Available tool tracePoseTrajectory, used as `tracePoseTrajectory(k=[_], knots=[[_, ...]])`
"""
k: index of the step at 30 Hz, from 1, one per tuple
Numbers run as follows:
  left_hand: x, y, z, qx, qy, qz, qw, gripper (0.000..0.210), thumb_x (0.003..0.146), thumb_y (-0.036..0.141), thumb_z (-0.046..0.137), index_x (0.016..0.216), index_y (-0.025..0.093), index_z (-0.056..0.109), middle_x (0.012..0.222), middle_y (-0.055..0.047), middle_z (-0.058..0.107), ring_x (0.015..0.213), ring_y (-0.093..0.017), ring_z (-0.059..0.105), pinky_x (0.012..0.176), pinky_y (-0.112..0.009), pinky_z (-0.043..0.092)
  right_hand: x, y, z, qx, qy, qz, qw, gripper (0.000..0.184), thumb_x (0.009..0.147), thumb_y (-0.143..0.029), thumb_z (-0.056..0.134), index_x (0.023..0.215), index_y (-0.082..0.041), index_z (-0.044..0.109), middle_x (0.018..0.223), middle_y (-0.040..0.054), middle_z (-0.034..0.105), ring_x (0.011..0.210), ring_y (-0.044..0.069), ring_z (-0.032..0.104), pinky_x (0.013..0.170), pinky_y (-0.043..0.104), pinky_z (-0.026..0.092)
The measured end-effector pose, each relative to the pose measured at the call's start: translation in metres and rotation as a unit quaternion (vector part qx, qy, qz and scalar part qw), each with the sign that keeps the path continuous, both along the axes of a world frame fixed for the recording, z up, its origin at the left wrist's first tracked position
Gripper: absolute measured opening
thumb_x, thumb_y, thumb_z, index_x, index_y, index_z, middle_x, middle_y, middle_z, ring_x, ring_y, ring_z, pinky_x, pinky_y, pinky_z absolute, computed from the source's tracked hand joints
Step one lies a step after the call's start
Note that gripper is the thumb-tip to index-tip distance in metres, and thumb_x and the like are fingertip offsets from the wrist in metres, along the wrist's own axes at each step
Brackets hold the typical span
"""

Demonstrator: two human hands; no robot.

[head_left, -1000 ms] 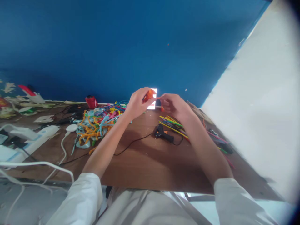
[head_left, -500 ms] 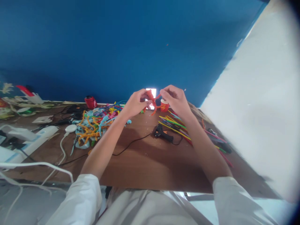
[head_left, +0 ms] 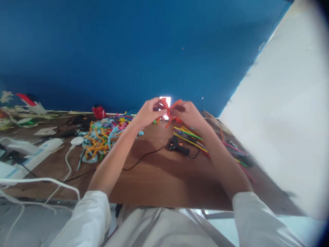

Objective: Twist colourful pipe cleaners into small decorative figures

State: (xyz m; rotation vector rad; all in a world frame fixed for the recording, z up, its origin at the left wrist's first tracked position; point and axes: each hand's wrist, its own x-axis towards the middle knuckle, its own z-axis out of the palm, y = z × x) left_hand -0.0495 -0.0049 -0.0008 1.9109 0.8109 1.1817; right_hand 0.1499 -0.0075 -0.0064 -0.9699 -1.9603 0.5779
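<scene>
Above the far part of the table I hold up a figure of twisted orange-red pipe cleaners (head_left: 168, 111). My left hand (head_left: 150, 112) is closed on its left side, thumb and fingers pinching the thicker coiled part. My right hand (head_left: 187, 112) pinches its right side, and an orange strand sticks up above those fingers. Behind the figure a bright phone screen (head_left: 166, 101) stands against the wall. A red cup (head_left: 179, 120) is mostly covered by my right hand.
A black glue gun (head_left: 178, 145) lies on the brown table (head_left: 154, 185), its cord running left. Loose pipe cleaners (head_left: 191, 137) lie to the right. At the left are a heap of colourful pipe-cleaner pieces (head_left: 100, 144), a white power strip (head_left: 38, 157) and a red roll (head_left: 98, 112).
My right hand has moved lower and closer to my left hand, gripping nearer the figure's middle. The red cup is now mostly hidden. My left hand keeps its hold.
</scene>
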Motion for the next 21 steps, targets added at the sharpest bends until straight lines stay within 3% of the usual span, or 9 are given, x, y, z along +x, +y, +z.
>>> tracePoseTrajectory(k=[6, 12, 16, 21], knots=[[0.000, 0.001, 0.000, 0.002, -0.019, 0.007, 1.000, 0.022, 0.081, 0.022, 0.069, 0.100, 0.014, 0.061, 0.095, -0.006, 0.071, 0.070, -0.011, 0.068, 0.061, -0.021, 0.053, 0.001, -0.004, 0.003, -0.007, -0.045, 0.011, 0.999, 0.034, 0.093, -0.046, 0.053, 0.087, -0.017, 0.069, 0.081, 0.0040, 0.069, 0.076, 0.017, 0.058, 0.070, 0.029, 0.044], [-0.002, 0.012, -0.006, -0.028, -0.015, 0.019, 0.999, 0.026, 0.082, 0.026, 0.069, 0.104, 0.015, 0.060, 0.096, -0.006, 0.072, 0.076, -0.013, 0.069, 0.065, -0.023, 0.052, 0.002, -0.004, 0.004, -0.021, -0.100, 0.046, 0.994, 0.029, 0.092, -0.043, 0.056, 0.083, -0.018, 0.066, 0.076, 0.0023, 0.069, 0.070, 0.015, 0.060, 0.069, 0.028, 0.044], [-0.003, 0.011, -0.009, -0.064, 0.042, -0.002, 0.997, 0.041, 0.083, 0.042, 0.071, 0.112, 0.016, 0.059, 0.086, -0.005, 0.072, 0.074, -0.014, 0.067, 0.062, -0.023, 0.047, 0.003, 0.002, 0.002, -0.024, -0.025, 0.028, 0.999, 0.025, 0.087, -0.042, 0.064, 0.081, -0.018, 0.065, 0.072, 0.0020, 0.067, 0.067, 0.014, 0.060, 0.066, 0.027, 0.046], [-0.002, 0.007, -0.011, -0.039, 0.067, -0.029, 0.997, 0.040, 0.083, 0.047, 0.070, 0.107, 0.016, 0.063, 0.095, -0.007, 0.072, 0.080, -0.014, 0.066, 0.065, -0.024, 0.047, 0.002, 0.003, 0.001, -0.030, 0.073, 0.028, 0.997, 0.028, 0.083, -0.044, 0.071, 0.079, -0.017, 0.064, 0.070, 0.0019, 0.066, 0.066, 0.013, 0.060, 0.064, 0.027, 0.047]])
